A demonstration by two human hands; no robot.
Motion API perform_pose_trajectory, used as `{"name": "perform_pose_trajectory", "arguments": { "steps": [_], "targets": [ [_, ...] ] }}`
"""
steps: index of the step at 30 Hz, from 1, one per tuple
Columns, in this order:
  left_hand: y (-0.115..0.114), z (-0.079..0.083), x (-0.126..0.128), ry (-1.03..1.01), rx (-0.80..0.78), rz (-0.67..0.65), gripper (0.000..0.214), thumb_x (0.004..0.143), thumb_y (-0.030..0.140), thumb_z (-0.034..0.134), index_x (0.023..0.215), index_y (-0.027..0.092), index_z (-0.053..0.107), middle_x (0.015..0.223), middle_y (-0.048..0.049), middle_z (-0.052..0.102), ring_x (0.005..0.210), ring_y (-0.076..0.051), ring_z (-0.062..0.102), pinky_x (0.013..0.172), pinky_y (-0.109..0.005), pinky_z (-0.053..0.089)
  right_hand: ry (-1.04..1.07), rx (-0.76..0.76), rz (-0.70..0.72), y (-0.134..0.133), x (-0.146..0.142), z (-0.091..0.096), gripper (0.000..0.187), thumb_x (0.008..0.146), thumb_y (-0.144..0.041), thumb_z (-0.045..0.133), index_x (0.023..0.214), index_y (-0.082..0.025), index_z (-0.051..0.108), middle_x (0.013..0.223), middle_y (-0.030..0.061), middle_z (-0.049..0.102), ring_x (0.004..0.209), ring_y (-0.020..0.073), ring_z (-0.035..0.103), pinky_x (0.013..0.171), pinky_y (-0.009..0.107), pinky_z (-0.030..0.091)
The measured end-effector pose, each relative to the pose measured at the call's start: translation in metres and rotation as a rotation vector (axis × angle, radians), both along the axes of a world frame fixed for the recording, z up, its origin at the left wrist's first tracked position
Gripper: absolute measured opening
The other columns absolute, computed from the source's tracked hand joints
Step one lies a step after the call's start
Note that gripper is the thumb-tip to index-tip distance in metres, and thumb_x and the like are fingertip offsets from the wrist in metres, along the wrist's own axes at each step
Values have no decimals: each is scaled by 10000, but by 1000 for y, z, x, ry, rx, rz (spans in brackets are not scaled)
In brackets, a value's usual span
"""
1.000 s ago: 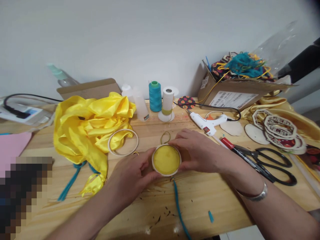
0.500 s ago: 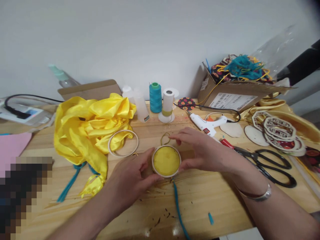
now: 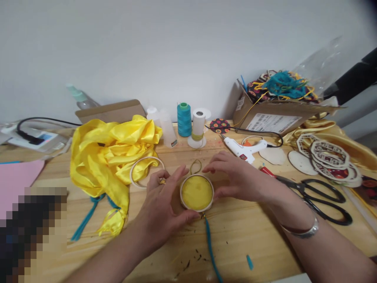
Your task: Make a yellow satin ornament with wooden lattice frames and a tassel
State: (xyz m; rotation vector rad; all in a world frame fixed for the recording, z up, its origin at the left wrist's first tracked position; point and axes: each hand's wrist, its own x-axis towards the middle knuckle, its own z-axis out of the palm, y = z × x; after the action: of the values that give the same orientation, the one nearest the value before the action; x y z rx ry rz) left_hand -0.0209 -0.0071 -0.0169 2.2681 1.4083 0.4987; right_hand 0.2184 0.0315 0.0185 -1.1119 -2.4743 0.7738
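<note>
A small round wooden hoop filled with yellow fabric [image 3: 197,192] lies flat on the wooden table [image 3: 253,236], with a yellow loop at its far side and a teal cord [image 3: 211,245] trailing from its near side. My left hand [image 3: 162,208] cups the hoop's left rim, thumb under it and fingers curved along the edge. My right hand [image 3: 235,177] holds the right rim, fingers arched over the top near the loop. An empty wooden ring [image 3: 146,171] lies just left of my left hand, partly on crumpled yellow satin [image 3: 112,151].
Black scissors [image 3: 319,194] and a white glue gun [image 3: 246,148] lie to the right. Teal and white thread spools [image 3: 184,120] and small bottles stand at the back. A cardboard box of scraps [image 3: 277,108] and carved wooden discs [image 3: 330,155] sit far right.
My left hand has slid up along the hoop's left side, its fingers now reaching toward the far edge. The view has shifted slightly; my right hand stays on the right rim.
</note>
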Motion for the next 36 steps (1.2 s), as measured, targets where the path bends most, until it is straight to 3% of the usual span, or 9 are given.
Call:
{"name": "perform_pose_trajectory", "arguments": {
  "steps": [7, 17, 36],
  "targets": [
    [0, -1, 2, 31, -22, 0, 873, 664, 519, 706, 1380, 180, 339, 1255, -102, 554, 1140, -301, 375, 974, -470, 353, -77, 24, 47, 0, -3, -1, 480, 712, -395, 741, 1127, -203, 598, 1015, 60, 577, 965, 218, 489, 823, 350, 405],
    [0, 0, 3, 33, 16, -15, 851, 679, 485, 706, 1381, 190, 325, 1256, -78, 560, 1101, -278, 375, 965, -450, 356, -78, 32, 64, 1, -2, -4, 462, 731, -399, 724, 1137, -215, 603, 996, 52, 579, 950, 211, 478, 800, 332, 383],
    [0, -1, 3, 83, -21, -5, 842, 690, 507, 680, 1384, 162, 351, 1185, -122, 570, 1117, -308, 373, 950, -469, 375, -108, 28, 61, 1, -6, -3, 438, 713, -413, 730, 1076, -186, 634, 969, 68, 588, 918, 221, 485, 771, 340, 390]
  ]
}}
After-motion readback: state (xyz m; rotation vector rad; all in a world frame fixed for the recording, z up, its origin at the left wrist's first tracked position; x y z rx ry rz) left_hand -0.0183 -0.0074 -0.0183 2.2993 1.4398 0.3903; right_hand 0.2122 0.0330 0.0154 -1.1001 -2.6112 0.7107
